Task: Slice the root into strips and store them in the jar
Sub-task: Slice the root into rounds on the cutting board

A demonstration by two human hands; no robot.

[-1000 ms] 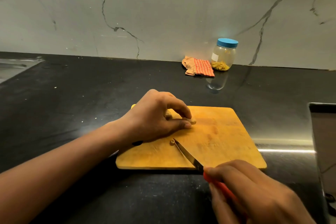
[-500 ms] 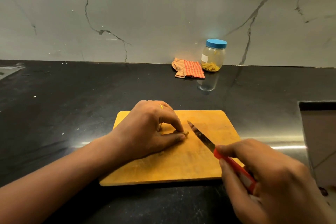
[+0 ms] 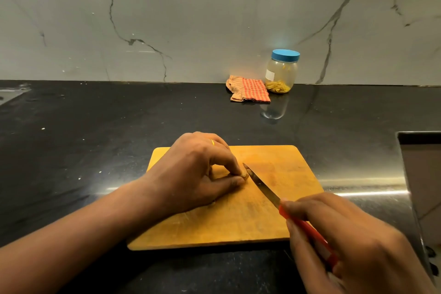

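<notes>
Head view looks down on 2 hands at work over a wooden cutting board (image 3: 281,219) that lies flat on the black bench (image 3: 95,141). The left hand (image 3: 198,172) rests on the board with its thumb and forefinger curled together, pinching a small brownish root (image 3: 245,175) down against the wood. Only the end of the root shows past the fingertips. A yellow ring (image 3: 212,142) sits on 1 finger of this hand.

The right hand (image 3: 353,246) is nearer the camera and to the right of the left hand. Its fingers are wrapped round the red handle (image 3: 307,228) of a knife (image 3: 262,186). The blade runs on a slant from this hand up toward the left fingertips, and its tip lies just beside the exposed end of the root. Whether the edge is touching the root cannot be told.

Well beyond both hands, against the veined marble wall (image 3: 191,19), a clear jar (image 3: 281,74) stands upright with its blue lid (image 3: 285,55) on. It has a white label, and yellow strips (image 3: 278,86) lie in its bottom. A crumpled orange checked cloth (image 3: 250,90) lies just left of the jar, so close that contact cannot be judged. To the right of the right hand, a metal-edged unit (image 3: 405,198) meets the bench; what it is cannot be told.
</notes>
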